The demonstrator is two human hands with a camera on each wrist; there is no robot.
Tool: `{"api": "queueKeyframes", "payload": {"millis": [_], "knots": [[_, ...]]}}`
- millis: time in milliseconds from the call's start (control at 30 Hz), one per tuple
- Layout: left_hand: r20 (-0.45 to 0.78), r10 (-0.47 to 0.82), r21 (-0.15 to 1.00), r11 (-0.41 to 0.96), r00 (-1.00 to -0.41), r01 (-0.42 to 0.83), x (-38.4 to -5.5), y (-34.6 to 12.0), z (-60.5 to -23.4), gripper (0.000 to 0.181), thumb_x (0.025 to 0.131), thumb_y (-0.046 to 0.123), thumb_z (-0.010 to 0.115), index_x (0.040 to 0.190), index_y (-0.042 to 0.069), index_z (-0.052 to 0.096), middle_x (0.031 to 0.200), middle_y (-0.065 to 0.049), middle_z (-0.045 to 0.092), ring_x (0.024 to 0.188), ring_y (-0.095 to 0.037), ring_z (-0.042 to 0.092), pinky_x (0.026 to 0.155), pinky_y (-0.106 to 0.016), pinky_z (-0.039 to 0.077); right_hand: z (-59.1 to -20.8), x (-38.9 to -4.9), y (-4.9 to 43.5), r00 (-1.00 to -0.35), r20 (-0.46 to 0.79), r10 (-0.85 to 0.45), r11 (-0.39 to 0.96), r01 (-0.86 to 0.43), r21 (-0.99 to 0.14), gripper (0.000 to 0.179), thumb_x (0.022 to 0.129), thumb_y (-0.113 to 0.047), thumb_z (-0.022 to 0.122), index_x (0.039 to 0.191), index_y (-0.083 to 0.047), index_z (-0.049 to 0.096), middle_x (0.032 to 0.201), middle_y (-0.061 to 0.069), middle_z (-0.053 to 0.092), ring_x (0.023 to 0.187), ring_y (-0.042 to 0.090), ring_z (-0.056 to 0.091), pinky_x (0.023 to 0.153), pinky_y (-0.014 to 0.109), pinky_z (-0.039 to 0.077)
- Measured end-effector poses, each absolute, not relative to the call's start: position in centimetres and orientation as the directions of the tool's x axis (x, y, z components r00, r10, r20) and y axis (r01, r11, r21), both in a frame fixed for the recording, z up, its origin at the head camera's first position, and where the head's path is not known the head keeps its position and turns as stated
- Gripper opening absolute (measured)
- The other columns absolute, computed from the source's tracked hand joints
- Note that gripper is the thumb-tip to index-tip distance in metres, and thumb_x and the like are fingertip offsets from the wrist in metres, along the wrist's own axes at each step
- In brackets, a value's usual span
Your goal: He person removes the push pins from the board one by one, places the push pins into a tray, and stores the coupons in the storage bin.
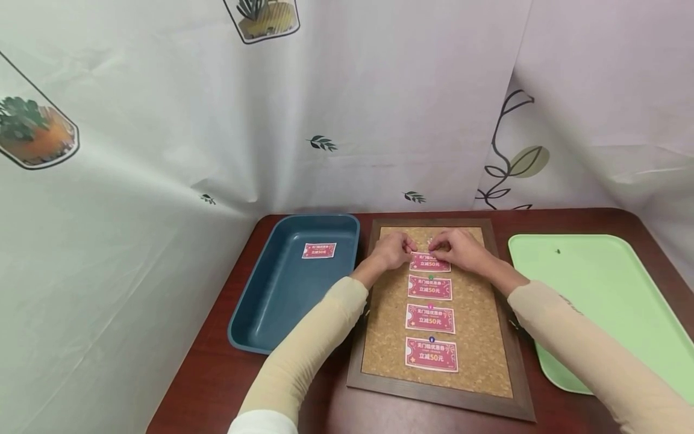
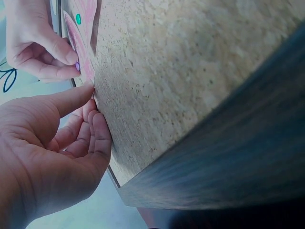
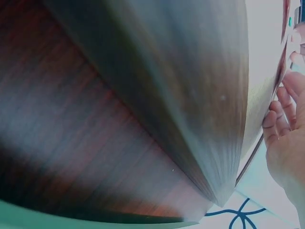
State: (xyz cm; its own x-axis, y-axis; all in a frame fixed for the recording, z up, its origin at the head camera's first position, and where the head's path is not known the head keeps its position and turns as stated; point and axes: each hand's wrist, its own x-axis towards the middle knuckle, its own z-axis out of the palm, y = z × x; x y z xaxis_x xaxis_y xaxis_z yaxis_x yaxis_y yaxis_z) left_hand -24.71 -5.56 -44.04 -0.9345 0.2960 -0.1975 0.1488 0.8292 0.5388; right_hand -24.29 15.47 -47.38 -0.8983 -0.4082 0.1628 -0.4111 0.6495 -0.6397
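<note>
Near the far end of a framed cork board (image 1: 382, 343), my left hand (image 1: 393, 251) pinches the left edge of a pink paper coupon (image 1: 430, 263) between thumb and fingers. My right hand (image 1: 461, 248) holds a purple push pin (image 2: 77, 66) between thumb and forefinger, right at the coupon's upper edge. Below it on the board, three more coupons lie in a column: one with a green push pin (image 1: 431, 277), one with a pink push pin (image 1: 431, 306), and the nearest with a blue push pin (image 1: 432, 339). Fingers partly cover the top coupon.
On the left stands a blue tray (image 1: 260, 319) with one coupon (image 1: 318, 251) inside. A light green tray (image 1: 596, 301) sits to the right, holding a small dark item (image 1: 558, 251). All rest on a dark red wooden table (image 1: 190, 386), with a patterned curtain (image 1: 368, 120) behind.
</note>
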Motion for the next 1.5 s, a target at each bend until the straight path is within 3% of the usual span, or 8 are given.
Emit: {"api": "queueKeyframes", "payload": {"millis": [533,900,1500], "knots": [[-0.177,0.308,0.52,0.836,-0.935,0.177,-24.74,-5.65,-44.23,0.007,0.099,0.013,0.078,0.101,0.014,0.072,0.088,0.002,0.064,0.081,-0.012,0.057,0.074,-0.025,0.045,-47.56,-24.42,15.29,-0.884,0.202,-0.422,0.649,-0.451,-0.613,0.005,0.093,-0.006,0.082,0.097,-0.003,0.082,0.104,0.009,0.073,0.096,0.026,0.067,0.086,0.049,0.053],[-0.182,0.312,0.524,0.834,-0.933,0.176,-24.84,-5.66,-44.33,0.007,0.098,0.012,0.079,0.101,0.013,0.072,0.087,0.002,0.063,0.08,-0.012,0.056,0.074,-0.025,0.045,-47.44,-24.59,14.95,-0.889,0.179,-0.421,0.678,-0.439,-0.589,0.006,0.089,-0.004,0.083,0.093,-0.005,0.078,0.092,0.004,0.069,0.081,0.019,0.059,0.075,0.038,0.048],[-0.183,0.326,0.536,0.824,-0.927,0.184,-24.97,-5.73,-44.14,0.007,0.098,0.011,0.079,0.102,0.012,0.073,0.087,0.002,0.064,0.079,-0.012,0.056,0.071,-0.024,0.045,-47.06,-24.55,14.68,-0.898,0.155,-0.411,0.694,-0.418,-0.586,0.008,0.087,-0.005,0.083,0.091,-0.005,0.076,0.088,0.003,0.066,0.079,0.018,0.057,0.072,0.035,0.046]]}}
